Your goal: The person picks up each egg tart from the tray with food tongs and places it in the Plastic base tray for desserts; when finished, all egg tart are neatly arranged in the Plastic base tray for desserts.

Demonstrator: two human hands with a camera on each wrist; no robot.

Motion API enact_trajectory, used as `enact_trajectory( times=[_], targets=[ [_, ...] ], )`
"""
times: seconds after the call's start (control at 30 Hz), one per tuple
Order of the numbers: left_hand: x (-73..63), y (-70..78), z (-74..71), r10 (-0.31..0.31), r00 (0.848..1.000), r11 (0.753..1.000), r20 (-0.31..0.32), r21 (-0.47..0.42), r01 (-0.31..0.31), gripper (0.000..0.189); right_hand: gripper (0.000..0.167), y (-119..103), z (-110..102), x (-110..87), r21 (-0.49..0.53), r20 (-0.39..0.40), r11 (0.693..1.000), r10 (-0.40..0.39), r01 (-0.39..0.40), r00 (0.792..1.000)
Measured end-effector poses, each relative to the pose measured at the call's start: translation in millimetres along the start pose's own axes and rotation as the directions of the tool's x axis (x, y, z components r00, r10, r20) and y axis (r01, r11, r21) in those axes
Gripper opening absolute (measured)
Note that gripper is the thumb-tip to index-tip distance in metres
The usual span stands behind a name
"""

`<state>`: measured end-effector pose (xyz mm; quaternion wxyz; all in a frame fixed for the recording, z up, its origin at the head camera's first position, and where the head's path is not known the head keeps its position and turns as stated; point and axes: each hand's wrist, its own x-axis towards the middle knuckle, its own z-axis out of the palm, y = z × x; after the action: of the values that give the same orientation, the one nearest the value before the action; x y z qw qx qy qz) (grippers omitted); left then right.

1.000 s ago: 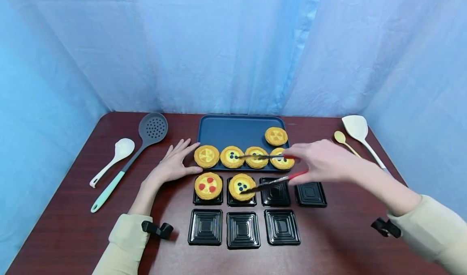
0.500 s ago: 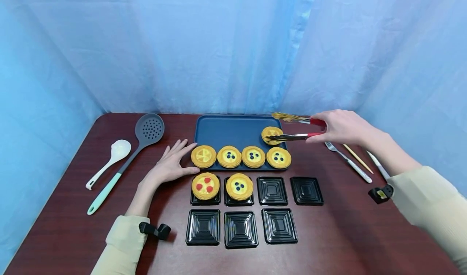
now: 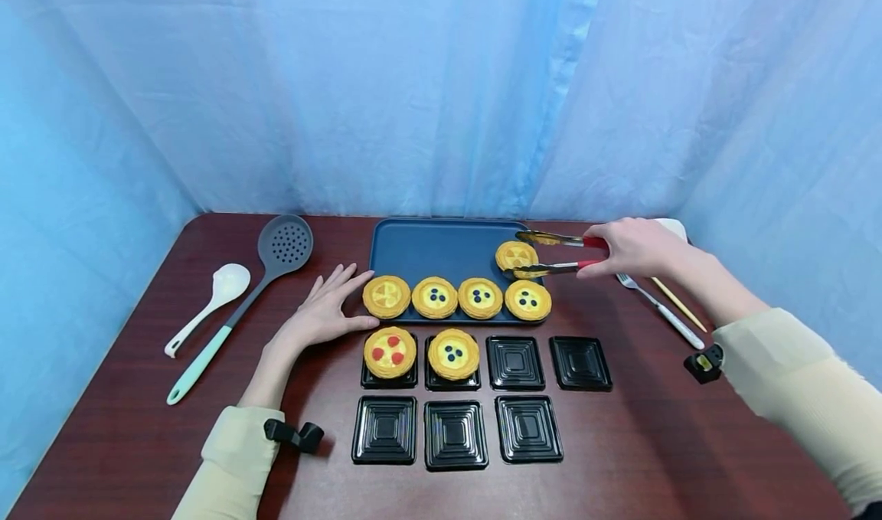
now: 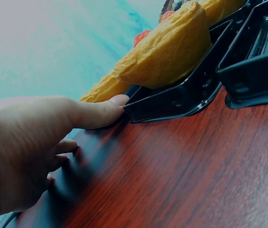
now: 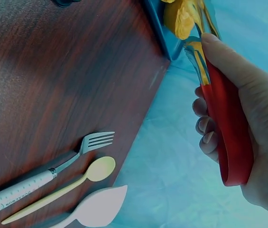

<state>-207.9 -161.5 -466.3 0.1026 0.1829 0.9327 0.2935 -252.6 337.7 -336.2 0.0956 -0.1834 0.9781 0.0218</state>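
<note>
Right hand (image 3: 634,246) grips tongs (image 3: 596,243), apparently spread to straddle tart (image 3: 515,255) at right rear of tray (image 3: 441,248); left hand (image 3: 329,313), fingers extended, seemingly steadies tray.

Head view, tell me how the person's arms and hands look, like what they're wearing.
Both arms have pale cream sleeves, the left sleeve and the right sleeve. A small black device sits at each cuff, left and right; the right one shows a yellowish patch. The left hand and right hand are gloveless.
</note>
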Motion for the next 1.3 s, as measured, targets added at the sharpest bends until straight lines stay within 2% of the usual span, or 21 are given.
enact_trajectory(
  times=[0.23,1.3],
  targets=[
    [0.1,2.0,-0.3,0.003,1.000,1.000,0.000,-0.004,-0.003,0.088,0.069,-0.2,2.1,-0.5,-0.013,-0.006,1.000,-0.005,0.005,1.000],
    [-1.7,1.8,-0.9,0.000,1.000,1.000,0.006,-0.002,0.000,0.089,0.068,-2.1,2.7,-1.8,-0.031,-0.029,0.999,-0.044,0.043,0.999]
  ],
)
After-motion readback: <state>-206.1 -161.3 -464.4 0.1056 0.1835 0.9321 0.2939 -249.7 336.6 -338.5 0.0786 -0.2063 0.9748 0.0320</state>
